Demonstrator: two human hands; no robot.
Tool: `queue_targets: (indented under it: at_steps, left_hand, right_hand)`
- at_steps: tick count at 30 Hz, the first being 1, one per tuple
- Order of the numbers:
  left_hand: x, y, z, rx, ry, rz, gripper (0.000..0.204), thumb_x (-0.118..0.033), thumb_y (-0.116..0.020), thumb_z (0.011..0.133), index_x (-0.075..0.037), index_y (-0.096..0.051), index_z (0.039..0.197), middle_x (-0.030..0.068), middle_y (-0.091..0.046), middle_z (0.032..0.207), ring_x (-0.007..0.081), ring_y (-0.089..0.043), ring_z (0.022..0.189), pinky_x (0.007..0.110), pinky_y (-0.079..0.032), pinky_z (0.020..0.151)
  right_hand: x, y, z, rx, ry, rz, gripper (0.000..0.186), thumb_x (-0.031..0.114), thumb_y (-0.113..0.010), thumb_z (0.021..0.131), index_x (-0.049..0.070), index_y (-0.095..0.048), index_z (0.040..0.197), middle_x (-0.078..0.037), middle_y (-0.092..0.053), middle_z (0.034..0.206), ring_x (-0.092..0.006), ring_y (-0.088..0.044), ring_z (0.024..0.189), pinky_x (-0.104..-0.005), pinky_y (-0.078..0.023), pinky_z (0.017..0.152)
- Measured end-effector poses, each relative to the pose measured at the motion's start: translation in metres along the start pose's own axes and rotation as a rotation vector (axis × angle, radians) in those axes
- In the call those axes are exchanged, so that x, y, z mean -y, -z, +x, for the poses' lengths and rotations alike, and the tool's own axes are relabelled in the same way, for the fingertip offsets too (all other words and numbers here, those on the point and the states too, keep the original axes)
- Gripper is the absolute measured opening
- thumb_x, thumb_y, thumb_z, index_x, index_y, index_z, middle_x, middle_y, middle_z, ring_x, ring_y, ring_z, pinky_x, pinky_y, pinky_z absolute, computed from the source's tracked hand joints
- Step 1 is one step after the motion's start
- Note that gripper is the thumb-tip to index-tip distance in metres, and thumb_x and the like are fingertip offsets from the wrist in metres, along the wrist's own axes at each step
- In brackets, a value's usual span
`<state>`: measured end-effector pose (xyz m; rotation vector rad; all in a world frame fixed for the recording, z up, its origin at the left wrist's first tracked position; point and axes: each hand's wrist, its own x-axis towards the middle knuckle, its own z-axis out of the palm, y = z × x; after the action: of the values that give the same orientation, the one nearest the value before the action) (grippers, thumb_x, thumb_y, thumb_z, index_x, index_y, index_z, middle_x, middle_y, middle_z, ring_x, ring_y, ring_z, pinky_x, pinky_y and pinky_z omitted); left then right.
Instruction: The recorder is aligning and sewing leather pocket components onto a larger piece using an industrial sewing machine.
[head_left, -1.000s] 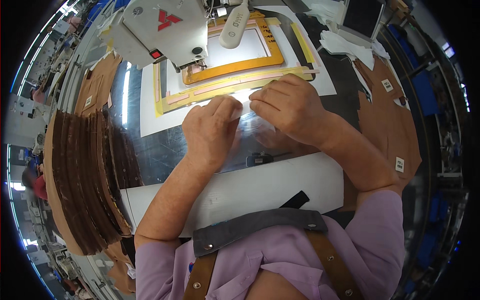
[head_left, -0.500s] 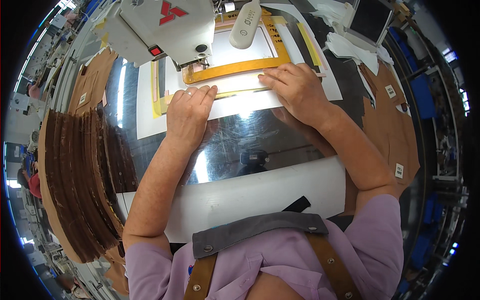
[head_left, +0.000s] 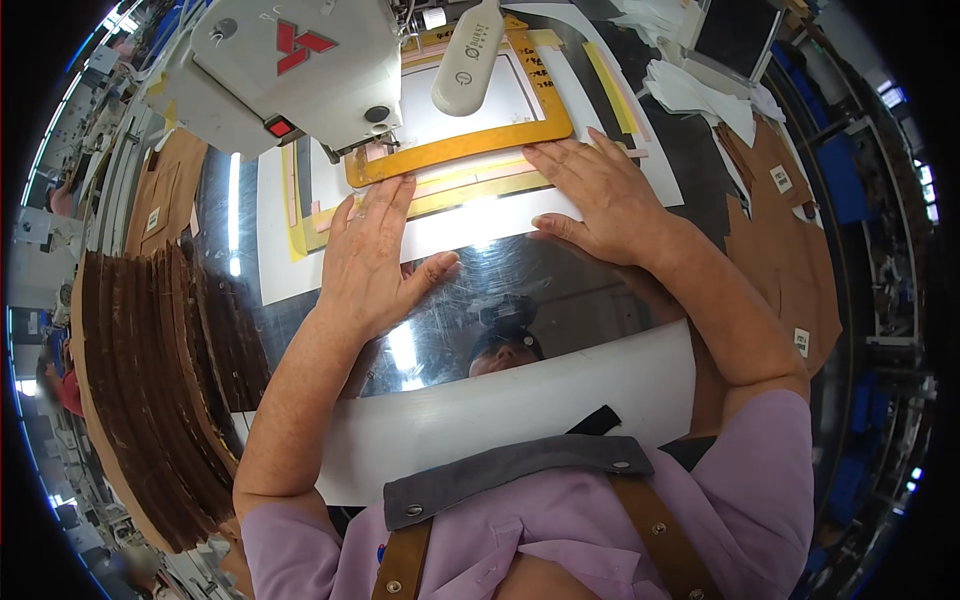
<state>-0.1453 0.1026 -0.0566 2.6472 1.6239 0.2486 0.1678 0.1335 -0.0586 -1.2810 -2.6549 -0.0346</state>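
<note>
My left hand (head_left: 372, 262) lies spread, fingertips on the taped strip along the near edge of a template on a white sheet (head_left: 655, 180), just below the orange frame (head_left: 548, 120). My right hand (head_left: 595, 195) is also stretched out, fingers lying by the frame's lower right side on the taped border (head_left: 455, 195), thumb out toward the metal plate (head_left: 480, 280). Neither hand grips anything. The white sewing machine head (head_left: 240, 80) overhangs the frame's left part, beside a white oblong device (head_left: 462, 65).
Thick stacked brown pieces (head_left: 150, 390) stand at the left, with flat brown pieces (head_left: 165, 180) behind them and more (head_left: 785, 270) at the right. A screen (head_left: 735, 40) and crumpled white material (head_left: 690, 100) sit at back right. A person in red (head_left: 65, 385) appears at far left.
My hands have gone from curled fingers close together to spread flat and farther apart, the left one moving leftward. My right fingers have reached up to the frame's edge.
</note>
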Motion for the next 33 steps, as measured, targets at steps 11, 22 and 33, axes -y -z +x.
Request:
queue_targets:
  at_steps: [11, 22, 33]
  left_hand:
    - [0.001, -0.003, 0.008, -0.008, -0.012, -0.037, 0.113, -0.086, -0.033, 0.089, 0.007, -0.037, 0.152, 0.0316, -0.044, 0.15, 0.0429, -0.036, 0.146, 0.057, -0.015, 0.123]
    - [0.004, -0.007, 0.013, 0.005, -0.009, -0.051, 0.111, -0.086, -0.034, 0.089, 0.008, -0.04, 0.149, 0.0318, -0.05, 0.142, 0.0447, -0.045, 0.138, 0.06, -0.02, 0.12]
    - [0.005, -0.008, 0.015, 0.021, 0.011, -0.082, 0.113, -0.088, -0.033, 0.087, 0.006, -0.039, 0.15, 0.0308, -0.051, 0.142, 0.0431, -0.046, 0.138, 0.061, -0.017, 0.121]
  right_hand:
    - [-0.004, -0.004, 0.005, 0.001, -0.196, -0.065, 0.089, 0.076, -0.04, 0.095, 0.005, -0.054, 0.145, -0.032, -0.046, 0.148, -0.0493, -0.025, 0.15, -0.0632, -0.013, 0.122]
    - [-0.004, -0.001, 0.007, 0.022, -0.181, -0.025, 0.096, 0.077, -0.042, 0.093, -0.006, -0.055, 0.14, -0.035, -0.047, 0.146, -0.0501, -0.028, 0.148, -0.0652, -0.017, 0.12]
    - [-0.009, -0.011, 0.004, -0.067, -0.164, -0.062, 0.103, 0.082, -0.041, 0.09, -0.005, -0.052, 0.142, -0.037, -0.038, 0.152, -0.0477, -0.026, 0.15, -0.064, -0.016, 0.121]
